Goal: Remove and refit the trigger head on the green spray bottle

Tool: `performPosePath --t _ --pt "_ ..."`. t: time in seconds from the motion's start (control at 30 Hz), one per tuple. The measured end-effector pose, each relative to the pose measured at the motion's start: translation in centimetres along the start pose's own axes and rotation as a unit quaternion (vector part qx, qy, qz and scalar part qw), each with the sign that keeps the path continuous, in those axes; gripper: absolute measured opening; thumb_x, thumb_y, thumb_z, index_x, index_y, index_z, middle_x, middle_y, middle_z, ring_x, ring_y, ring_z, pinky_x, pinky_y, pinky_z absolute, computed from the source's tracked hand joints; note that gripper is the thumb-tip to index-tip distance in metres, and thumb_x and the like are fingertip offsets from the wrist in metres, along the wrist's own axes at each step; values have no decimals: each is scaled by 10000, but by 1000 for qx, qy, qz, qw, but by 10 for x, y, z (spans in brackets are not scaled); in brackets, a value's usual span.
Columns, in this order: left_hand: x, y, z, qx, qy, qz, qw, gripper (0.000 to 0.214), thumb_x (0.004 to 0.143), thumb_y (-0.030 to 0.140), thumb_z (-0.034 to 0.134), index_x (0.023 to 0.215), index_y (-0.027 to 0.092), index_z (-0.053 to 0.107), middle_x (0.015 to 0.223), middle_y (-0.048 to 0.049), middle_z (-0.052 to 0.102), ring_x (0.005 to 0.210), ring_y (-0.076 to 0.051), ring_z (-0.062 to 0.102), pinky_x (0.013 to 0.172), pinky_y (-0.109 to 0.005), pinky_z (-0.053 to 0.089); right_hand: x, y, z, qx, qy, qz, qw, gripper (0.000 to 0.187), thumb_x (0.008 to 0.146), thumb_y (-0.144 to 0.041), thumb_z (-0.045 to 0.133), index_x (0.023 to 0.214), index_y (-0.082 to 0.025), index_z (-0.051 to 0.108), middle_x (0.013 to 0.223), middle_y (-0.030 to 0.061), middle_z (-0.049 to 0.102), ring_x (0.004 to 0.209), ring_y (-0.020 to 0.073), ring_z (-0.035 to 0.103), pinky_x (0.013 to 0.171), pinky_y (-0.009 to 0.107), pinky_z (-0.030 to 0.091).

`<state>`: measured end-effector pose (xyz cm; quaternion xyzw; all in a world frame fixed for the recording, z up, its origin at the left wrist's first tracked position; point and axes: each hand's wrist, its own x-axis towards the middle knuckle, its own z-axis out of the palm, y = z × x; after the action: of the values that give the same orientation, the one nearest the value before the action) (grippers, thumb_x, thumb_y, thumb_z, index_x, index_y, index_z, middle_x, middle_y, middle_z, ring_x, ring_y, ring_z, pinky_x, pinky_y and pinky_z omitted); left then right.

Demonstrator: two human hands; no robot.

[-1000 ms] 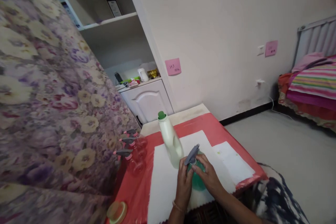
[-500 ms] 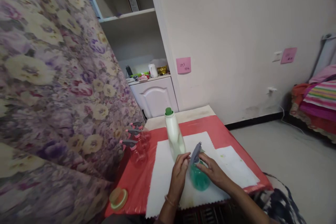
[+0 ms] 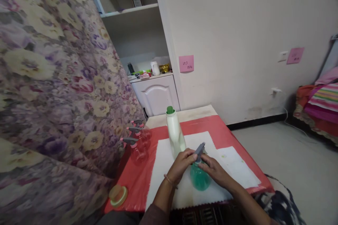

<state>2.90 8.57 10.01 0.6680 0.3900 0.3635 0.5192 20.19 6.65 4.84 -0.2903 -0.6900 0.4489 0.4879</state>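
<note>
A spray bottle with green liquid and a grey spray head stands on a white cloth near the table's front. My left hand is closed on the spray head from the left, thumb against its grey back. From the right, my right hand curls its fingers and thumb round the bottle's neck, just under the head. Behind my left hand rises a tall pale green bottle with a green top, touched by neither hand as far as I can see.
Several clear pink spray bottles with grey heads stand at the table's left. A small yellowish lidded tub sits at the front left corner of the red tablecloth. A floral curtain hangs along the left; a white cabinet stands behind.
My left hand has moved up and right, from beside the spray head to closed on it. The spray head has turned a little. My right hand stays at the neck.
</note>
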Motion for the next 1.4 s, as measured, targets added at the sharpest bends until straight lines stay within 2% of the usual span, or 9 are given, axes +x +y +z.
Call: performPosePath --t 0.27,0.37,0.53,0.6,0.7,1.0,1.13,1.27,1.4 --pt "2 2 0 -20 1 -11 1000 326 770 469 668 820 148 699 762 -17 609 751 -171 526 718 -279 384 4 -5 -9 18 -43 4 999 443 914 -464 522 1288 -232 574 1259 65 641 1224 281 542 1090 469 370" --pt "0 -1 6 -18 36 -6 999 317 763 470 670 801 155 677 764 -9 584 758 -170 511 725 -278 382 0 3 -1 27 -4 10 1000 397 891 -440 565 1217 -216 603 1203 75 654 1179 282 564 1064 466 393" --pt "-8 -8 24 -27 113 -11 993 295 801 466 619 807 171 616 735 15 537 716 -150 465 686 -267 362 -7 20 14 58 125 39 990 307 802 -385 694 1039 -214 604 1043 65 681 1063 269 617 956 407 468" --pt "-11 -10 29 -42 147 -16 988 294 793 460 628 827 169 609 734 16 540 711 -149 459 679 -266 363 -7 22 15 66 140 41 987 294 783 -377 716 998 -211 602 1010 61 682 1039 264 625 933 392 479" --pt "-13 -9 32 -63 172 -25 983 286 764 442 671 813 168 604 707 25 532 695 -143 453 670 -261 362 -7 20 12 69 111 35 991 299 795 -391 703 1012 -207 611 1001 60 686 1012 256 631 933 394 484" --pt "-9 2 8 -109 20 -40 993 289 779 363 672 966 151 726 891 -52 681 877 -205 566 777 -289 388 0 9 -9 32 4 13 999 317 863 -398 627 1120 -212 639 1142 68 685 1133 272 597 1021 435 436" --pt "-5 4 -1 -128 -28 -57 990 314 748 358 706 960 130 743 849 -56 689 844 -199 571 786 -295 386 3 6 -15 38 -42 8 998 360 868 -411 620 1166 -209 632 1171 71 676 1151 280 585 1037 444 421" --pt "-3 2 0 -141 -27 -52 988 327 700 352 741 914 105 739 813 -58 674 794 -184 560 764 -289 386 3 4 -15 43 -50 9 998 343 877 -391 615 1172 -217 633 1171 66 674 1152 276 580 1028 425 423" --pt "-6 -5 11 -135 31 -26 990 275 715 356 725 851 117 711 783 -28 631 768 -160 526 737 -271 373 0 6 -10 47 -24 13 999 338 889 -367 598 1198 -230 610 1180 63 669 1147 271 582 1022 422 428"
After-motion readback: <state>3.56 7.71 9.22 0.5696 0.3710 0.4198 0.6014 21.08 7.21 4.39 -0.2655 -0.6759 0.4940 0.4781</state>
